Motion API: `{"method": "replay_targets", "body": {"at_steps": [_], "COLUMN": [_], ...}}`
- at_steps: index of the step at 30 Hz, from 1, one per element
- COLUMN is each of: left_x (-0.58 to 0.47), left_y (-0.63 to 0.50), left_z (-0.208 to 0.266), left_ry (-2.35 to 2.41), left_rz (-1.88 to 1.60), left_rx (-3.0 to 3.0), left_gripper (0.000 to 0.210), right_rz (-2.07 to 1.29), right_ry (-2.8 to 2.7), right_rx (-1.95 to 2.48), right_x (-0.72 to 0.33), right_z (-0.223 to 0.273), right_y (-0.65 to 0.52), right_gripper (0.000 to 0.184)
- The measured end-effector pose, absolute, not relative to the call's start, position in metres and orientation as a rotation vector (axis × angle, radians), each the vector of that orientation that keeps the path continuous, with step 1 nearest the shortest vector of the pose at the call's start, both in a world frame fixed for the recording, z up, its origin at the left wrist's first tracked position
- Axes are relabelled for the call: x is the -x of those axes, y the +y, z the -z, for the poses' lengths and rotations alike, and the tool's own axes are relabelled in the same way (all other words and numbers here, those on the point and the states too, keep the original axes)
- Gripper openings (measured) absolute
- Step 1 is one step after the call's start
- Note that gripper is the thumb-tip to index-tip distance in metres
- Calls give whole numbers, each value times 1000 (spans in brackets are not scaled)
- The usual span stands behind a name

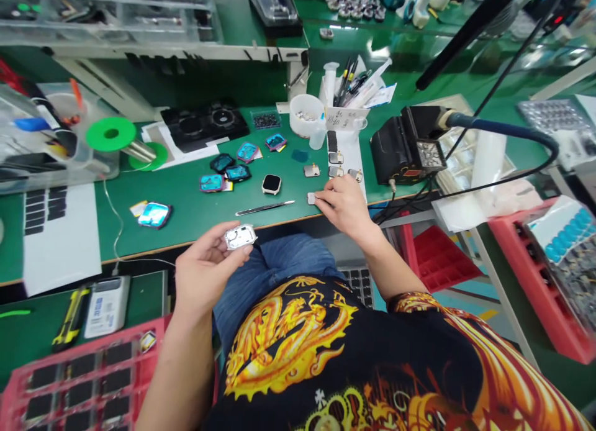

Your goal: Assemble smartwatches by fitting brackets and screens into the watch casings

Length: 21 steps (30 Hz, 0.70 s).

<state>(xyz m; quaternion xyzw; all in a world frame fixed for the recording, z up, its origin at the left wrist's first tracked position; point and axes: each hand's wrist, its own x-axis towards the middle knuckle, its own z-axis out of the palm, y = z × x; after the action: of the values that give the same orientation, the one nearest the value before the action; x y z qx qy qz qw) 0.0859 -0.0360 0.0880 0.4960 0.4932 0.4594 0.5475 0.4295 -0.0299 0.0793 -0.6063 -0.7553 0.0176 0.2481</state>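
Over my lap, at the bench edge, my left hand grips a smartwatch case between thumb and fingers, its pale inside facing up. My right hand pinches a small flat silver part by its right side, at the front of the green bench. Similar silver parts with small tabs lie beyond that hand, one of them a loose silver part. Between the two hands lie metal tweezers, and behind them is a watch with a black screen.
Several blue-filmed watch pieces lie on the left of the bench. A white round tub and a pen holder stand behind. A black device and a blue hose are at right. A red tray sits lower left.
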Motion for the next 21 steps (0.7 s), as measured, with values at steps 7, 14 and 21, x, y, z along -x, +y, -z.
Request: {"method": "replay_targets", "body": {"at_steps": [7,14,21], "left_x": [-82,-83,-87], "left_y": [-38,-40,-40], "left_z": [-87,-88,-88], "left_ry": [1153,1115,1108], "left_rz": [-1086,-1085,-1051], "left_rx": [-1180,-1150,-1098], "left_gripper": [58,57,58], "right_rz": [-15,-53,-29], "right_ry": [-2060,-2059,-2066], "right_rx": [1680,1720,1671], "right_x": [-438,-438,-434], "right_z": [-86,-88,-84], "right_y": [-35,-33,-33], "right_gripper": [44,31,22]}}
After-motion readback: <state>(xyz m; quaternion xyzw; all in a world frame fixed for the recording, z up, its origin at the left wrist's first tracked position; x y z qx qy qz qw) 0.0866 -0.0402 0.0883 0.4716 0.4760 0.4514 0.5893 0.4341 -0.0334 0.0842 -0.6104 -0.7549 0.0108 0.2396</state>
